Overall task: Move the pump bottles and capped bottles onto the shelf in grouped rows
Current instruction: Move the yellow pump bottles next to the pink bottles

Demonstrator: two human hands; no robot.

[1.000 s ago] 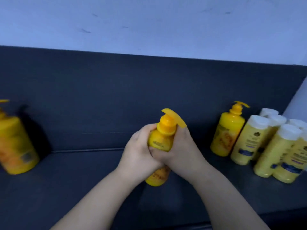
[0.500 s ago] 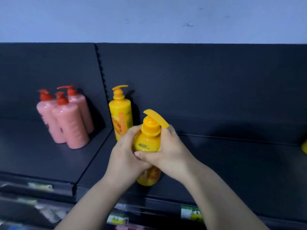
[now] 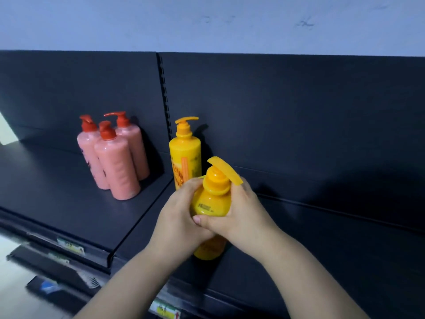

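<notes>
**Yellow bottle held in both my hands**

My left hand point(image 3: 181, 217) and right hand point(image 3: 241, 215) both wrap tight round the yellow pump bottle point(image 3: 211, 201). It stands almost straight up, low over the shelf point(image 3: 322, 249). The other yellow bottle point(image 3: 185, 155) stands just behind it, a bit left. I think mine goes down beside that one.

- Held yellow pump bottle point(image 3: 210, 203): upright, nozzle angled right, gripped round the shoulder by left hand point(image 3: 181, 217) and right hand point(image 3: 241, 217), at the front of the dark shelf point(image 3: 322, 249).
- Second yellow pump bottle point(image 3: 185, 155): upright just behind it, against the back panel.
- Three pink pump bottles point(image 3: 117, 171), red pumps: clustered upright on the left shelf section.
</notes>
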